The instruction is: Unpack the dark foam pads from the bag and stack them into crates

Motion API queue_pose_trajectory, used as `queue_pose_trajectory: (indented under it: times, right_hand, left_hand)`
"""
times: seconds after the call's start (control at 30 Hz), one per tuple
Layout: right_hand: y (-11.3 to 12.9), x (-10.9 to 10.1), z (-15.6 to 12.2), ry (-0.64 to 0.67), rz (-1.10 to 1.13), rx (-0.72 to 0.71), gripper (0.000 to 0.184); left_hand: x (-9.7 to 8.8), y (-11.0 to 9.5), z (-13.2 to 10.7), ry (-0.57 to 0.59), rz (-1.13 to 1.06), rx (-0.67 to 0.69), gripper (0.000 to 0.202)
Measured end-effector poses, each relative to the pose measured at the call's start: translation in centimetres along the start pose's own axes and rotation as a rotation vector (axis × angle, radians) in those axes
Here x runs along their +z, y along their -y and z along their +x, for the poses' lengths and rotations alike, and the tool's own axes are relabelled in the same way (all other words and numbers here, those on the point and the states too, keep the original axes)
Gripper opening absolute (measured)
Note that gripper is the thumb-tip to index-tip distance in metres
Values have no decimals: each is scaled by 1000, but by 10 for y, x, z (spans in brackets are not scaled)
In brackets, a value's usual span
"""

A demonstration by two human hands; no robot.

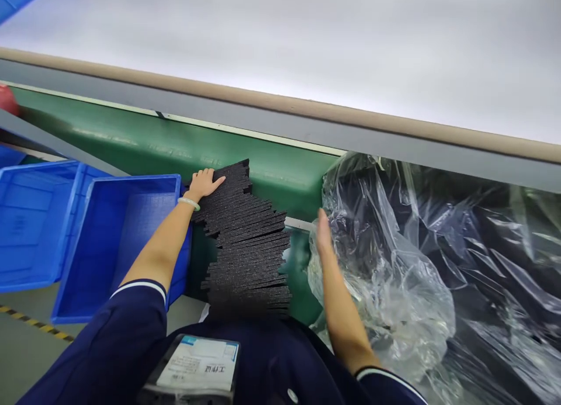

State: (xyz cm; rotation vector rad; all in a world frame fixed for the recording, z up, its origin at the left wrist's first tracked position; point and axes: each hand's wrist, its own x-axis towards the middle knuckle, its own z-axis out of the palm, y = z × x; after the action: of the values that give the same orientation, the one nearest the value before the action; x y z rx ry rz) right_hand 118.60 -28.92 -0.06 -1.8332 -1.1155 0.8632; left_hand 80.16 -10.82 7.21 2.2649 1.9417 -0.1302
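Now, left hand: (204,184) spread open, fingers apart, palm down on the far top edge of the foam; pale bangle (189,203) on the wrist.

Right hand: (324,232) seen edge-on, fingers close together and upright against a clear plastic bag (385,276); whether they pinch the film, cannot tell.

Main item: stack of black foam sheets (245,241), edges ragged and staggered, lying on a green surface (175,142) between the two hands, directly in front of the person's chest; near end hidden by the body.

Bag: bunched and crinkled just right of the stack, touching the right hand, with dark sheets (438,229) showing through the film further right.

Beside the foam: narrow white strip (300,222) between the stack and the bag, partly behind the right hand.

Left side: blue plastic crate (131,186) just beside the stack, a second blue crate (35,218) next to it.

Far side: grey rail (280,124) with a tan edging strip (280,104), white panel (280,42) beyond.

Person: navy sleeves (131,329) with white trim, ID badge (197,364) on the chest.

Floor: yellow-and-black hazard tape (35,322) at lower left.
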Motion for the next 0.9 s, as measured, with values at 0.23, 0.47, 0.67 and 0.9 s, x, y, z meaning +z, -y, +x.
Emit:
queue_pose_trajectory:
  times: [0.23, 0.47, 0.67, 0.9]
  right_hand:
    - [40, 63, -30, 566, 34, -58, 80]
    - [36, -28, -132, 222, -212, -285, 52]
    - [25, -47, -252, 539, -397, -481, 44]
    - [0, -33, -280, 660, -520, -484, 54]
  left_hand:
    - [2, -16, -6, -24, -15, -90, 78]
    - [20, -22, -6, -97, -95, -138, 77]
    - [18, -20, -3, -101, -102, -141, 75]
    - [13, -25, -8, -139, -102, -150, 87]
